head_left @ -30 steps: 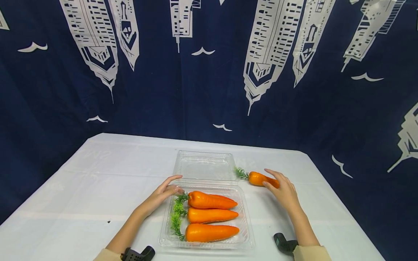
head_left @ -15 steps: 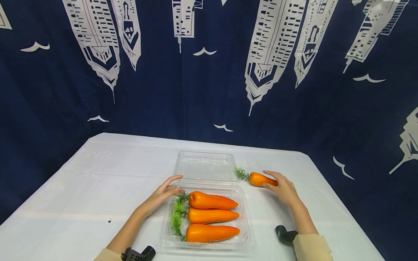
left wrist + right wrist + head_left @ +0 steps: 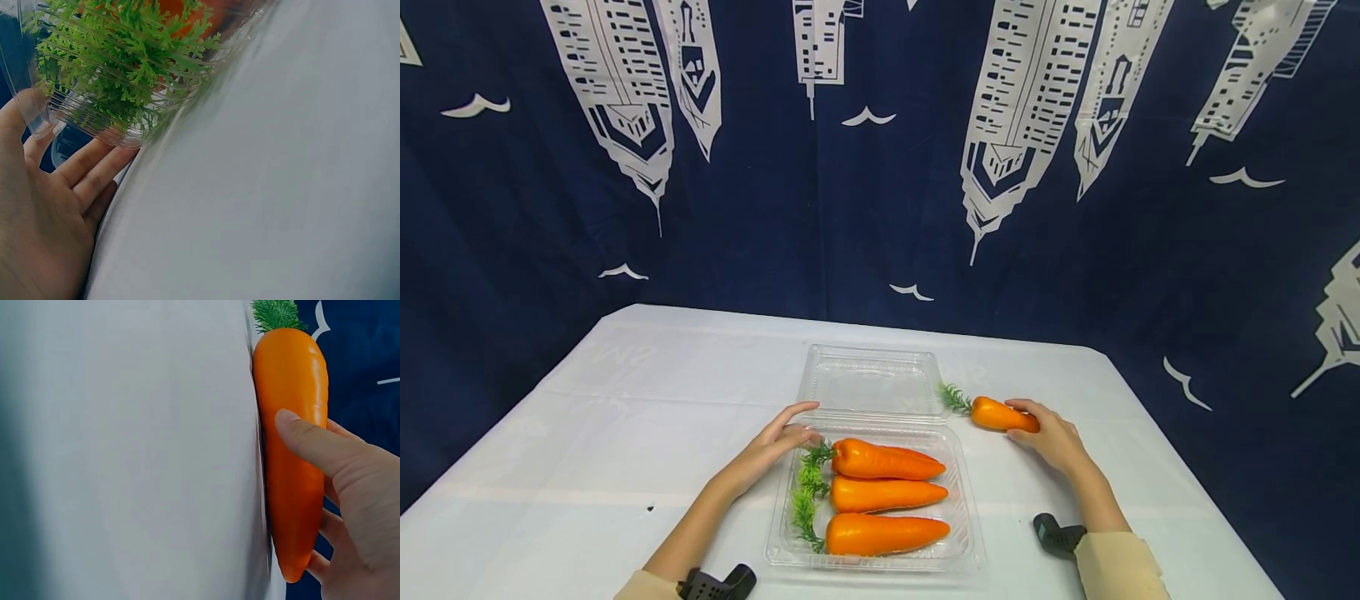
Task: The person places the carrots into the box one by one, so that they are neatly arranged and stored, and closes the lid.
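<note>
My right hand (image 3: 1052,435) grips the tapered end of an orange carrot (image 3: 994,413) lying on the table, its leafy top pointing left. In the right wrist view, the thumb lies across the side of the carrot (image 3: 290,381), with the fingers behind it. My left hand (image 3: 767,446) rests at the back left corner of a clear plastic clamshell container (image 3: 880,564). The left wrist view has its extended fingers touching the ribbed wall (image 3: 94,128) beside green leaves (image 3: 125,56). Inside, a back carrot (image 3: 880,460), a middle carrot (image 3: 887,495) and a front carrot (image 3: 887,535) lie in a row, tops left.
The container's clear lid (image 3: 872,379) lies folded back, away from the person. A white cloth covers the table (image 3: 587,450), with a small dark speck (image 3: 651,508) on its left. Behind hangs a navy curtain (image 3: 820,208) with white building prints.
My right thumb and fingers have come down and together around the carrot's tapered end. The left hand and the container stay where they were.
</note>
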{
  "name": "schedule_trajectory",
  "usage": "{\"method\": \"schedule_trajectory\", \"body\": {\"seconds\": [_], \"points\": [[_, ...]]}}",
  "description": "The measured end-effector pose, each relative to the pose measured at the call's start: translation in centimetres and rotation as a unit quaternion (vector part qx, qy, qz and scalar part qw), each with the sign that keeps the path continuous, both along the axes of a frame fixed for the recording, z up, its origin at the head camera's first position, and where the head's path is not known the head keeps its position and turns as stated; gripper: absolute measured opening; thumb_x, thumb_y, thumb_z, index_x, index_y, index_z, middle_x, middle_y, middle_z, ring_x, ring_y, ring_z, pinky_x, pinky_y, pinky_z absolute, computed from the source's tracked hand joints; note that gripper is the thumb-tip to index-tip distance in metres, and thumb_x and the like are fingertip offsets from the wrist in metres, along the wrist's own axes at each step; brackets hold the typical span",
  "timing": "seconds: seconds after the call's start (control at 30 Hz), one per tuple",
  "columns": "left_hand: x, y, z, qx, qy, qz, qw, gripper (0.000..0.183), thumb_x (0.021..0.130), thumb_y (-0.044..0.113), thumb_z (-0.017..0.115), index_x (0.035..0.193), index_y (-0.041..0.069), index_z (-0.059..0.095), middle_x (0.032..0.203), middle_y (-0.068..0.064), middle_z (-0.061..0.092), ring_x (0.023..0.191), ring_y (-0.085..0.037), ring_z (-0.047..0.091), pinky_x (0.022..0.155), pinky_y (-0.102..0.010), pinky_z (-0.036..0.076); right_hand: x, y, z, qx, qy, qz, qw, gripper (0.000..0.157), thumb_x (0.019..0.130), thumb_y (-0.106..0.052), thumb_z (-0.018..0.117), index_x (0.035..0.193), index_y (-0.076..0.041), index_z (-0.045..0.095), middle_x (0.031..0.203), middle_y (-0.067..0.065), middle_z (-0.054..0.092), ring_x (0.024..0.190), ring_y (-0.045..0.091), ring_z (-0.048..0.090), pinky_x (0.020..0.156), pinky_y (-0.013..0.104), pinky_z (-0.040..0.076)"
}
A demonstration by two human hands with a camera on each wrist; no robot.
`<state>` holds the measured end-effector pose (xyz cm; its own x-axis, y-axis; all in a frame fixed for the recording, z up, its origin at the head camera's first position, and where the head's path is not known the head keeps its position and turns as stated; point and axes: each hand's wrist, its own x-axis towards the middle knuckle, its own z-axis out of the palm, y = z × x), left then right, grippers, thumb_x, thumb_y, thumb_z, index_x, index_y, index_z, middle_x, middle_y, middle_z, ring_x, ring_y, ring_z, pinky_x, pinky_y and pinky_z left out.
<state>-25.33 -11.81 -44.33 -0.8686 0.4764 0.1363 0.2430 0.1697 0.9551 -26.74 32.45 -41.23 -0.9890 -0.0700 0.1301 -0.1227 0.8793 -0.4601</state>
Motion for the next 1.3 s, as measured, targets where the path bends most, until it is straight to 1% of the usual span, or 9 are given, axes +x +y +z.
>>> {"method": "schedule_trajectory", "body": {"seconds": [0.1, 0.23, 0.43, 0.53, 0.67, 0.87, 1.03, 1.1, 1.3], "points": [[0.02, -0.01, 0.01, 0.003, -0.003, 0.001, 1.0000, 0.047, 0.096, 0.029, 0.042, 0.140, 0.022, 0.028, 0.115, -0.015, 0.061, 0.101, -0.020, 0.060, 0.102, -0.062, 0.023, -0.05, 0.11, -0.19, 0.000, 0.000, 0.000, 1.000, 0.048, 0.083, -0.030, 0.065, 0.126, -0.013, 0.051, 0.130, 0.020, 0.050, 0.120, 0.043, 0.042, 0.093, 0.064, 0.025], [0.06, 0.02, -0.04, 0.008, -0.012, 0.005, 0.9999, 0.048, 0.096, 0.030, 0.043, 0.141, 0.022, 0.028, 0.114, -0.013, 0.062, 0.100, -0.018, 0.060, 0.102, -0.061, 0.023, -0.08, 0.22, -0.41, 0.001, -0.002, -0.001, 1.000, 0.048, 0.082, -0.029, 0.065, 0.125, -0.013, 0.051, 0.130, 0.019, 0.051, 0.120, 0.042, 0.043, 0.093, 0.064, 0.024], [0.07, -0.10, -0.03, 0.010, -0.001, -0.007, 0.9999, 0.049, 0.097, 0.028, 0.041, 0.142, 0.018, 0.026, 0.115, -0.016, 0.061, 0.099, -0.015, 0.060, 0.101, -0.062, 0.023, -0.16, 0.32, -0.67, 0.000, 0.000, -0.002, 1.000, 0.046, 0.082, -0.024, 0.066, 0.124, -0.013, 0.051, 0.128, 0.020, 0.052, 0.118, 0.042, 0.044, 0.093, 0.063, 0.024], [0.03, -0.09, -0.01, 0.011, -0.002, -0.008, 0.9999, 0.049, 0.096, 0.027, 0.042, 0.142, 0.016, 0.026, 0.114, -0.016, 0.061, 0.098, -0.013, 0.061, 0.102, -0.062, 0.023, -0.17, 0.35, -0.73, -0.006, -0.004, -0.005, 1.000, 0.046, 0.082, -0.023, 0.065, 0.124, -0.012, 0.051, 0.128, 0.020, 0.052, 0.118, 0.042, 0.044, 0.093, 0.064, 0.024], [-0.03, -0.09, -0.03, 0.009, -0.005, -0.005, 0.9999, 0.049, 0.096, 0.027, 0.043, 0.141, 0.017, 0.027, 0.114, -0.015, 0.061, 0.098, -0.012, 0.061, 0.102, -0.061, 0.023, -0.10, 0.36, -0.78, -0.017, -0.011, -0.010, 1.000, 0.046, 0.082, -0.025, 0.065, 0.125, -0.013, 0.051, 0.128, 0.020, 0.052, 0.118, 0.042, 0.044, 0.094, 0.065, 0.024], [-0.09, -0.14, -0.12, 0.008, 0.001, -0.008, 0.9999, 0.047, 0.096, 0.028, 0.041, 0.141, 0.020, 0.028, 0.114, -0.016, 0.061, 0.099, -0.013, 0.060, 0.101, -0.062, 0.023, 0.09, 0.41, -0.77, -0.024, -0.011, -0.011, 1.000, 0.048, 0.083, -0.029, 0.065, 0.125, -0.013, 0.050, 0.128, 0.020, 0.052, 0.117, 0.042, 0.045, 0.094, 0.065, 0.025], [0.00, -0.06, -0.17, 0.013, -0.014, 0.001, 0.9998, 0.046, 0.096, 0.029, 0.043, 0.139, 0.024, 0.030, 0.113, -0.013, 0.062, 0.098, -0.013, 0.061, 0.103, -0.062, 0.022, 0.16, 0.42, -0.77, -0.031, -0.017, -0.013, 0.999, 0.049, 0.083, -0.031, 0.065, 0.126, -0.014, 0.049, 0.128, 0.020, 0.051, 0.117, 0.042, 0.045, 0.095, 0.065, 0.028], [0.02, -0.04, -0.19, 0.012, -0.014, 0.001, 0.9998, 0.046, 0.096, 0.029, 0.043, 0.139, 0.024, 0.030, 0.113, -0.013, 0.062, 0.098, -0.013, 0.061, 0.103, -0.062, 0.022, 0.17, 0.41, -0.74, -0.041, -0.022, -0.013, 0.999, 0.050, 0.083, -0.032, 0.064, 0.127, -0.014, 0.049, 0.129, 0.021, 0.051, 0.117, 0.041, 0.044, 0.096, 0.064, 0.028], [-0.08, -0.11, -0.14, 0.008, -0.001, -0.007, 0.9999, 0.048, 0.096, 0.028, 0.042, 0.141, 0.019, 0.027, 0.114, -0.016, 0.061, 0.100, -0.014, 0.060, 0.102, -0.063, 0.022, 0.25, 0.28, -0.46, -0.066, -0.029, -0.009, 0.997, 0.052, 0.083, -0.033, 0.064, 0.129, -0.014, 0.047, 0.130, 0.021, 0.049, 0.118, 0.040, 0.044, 0.097, 0.063, 0.029]]}}
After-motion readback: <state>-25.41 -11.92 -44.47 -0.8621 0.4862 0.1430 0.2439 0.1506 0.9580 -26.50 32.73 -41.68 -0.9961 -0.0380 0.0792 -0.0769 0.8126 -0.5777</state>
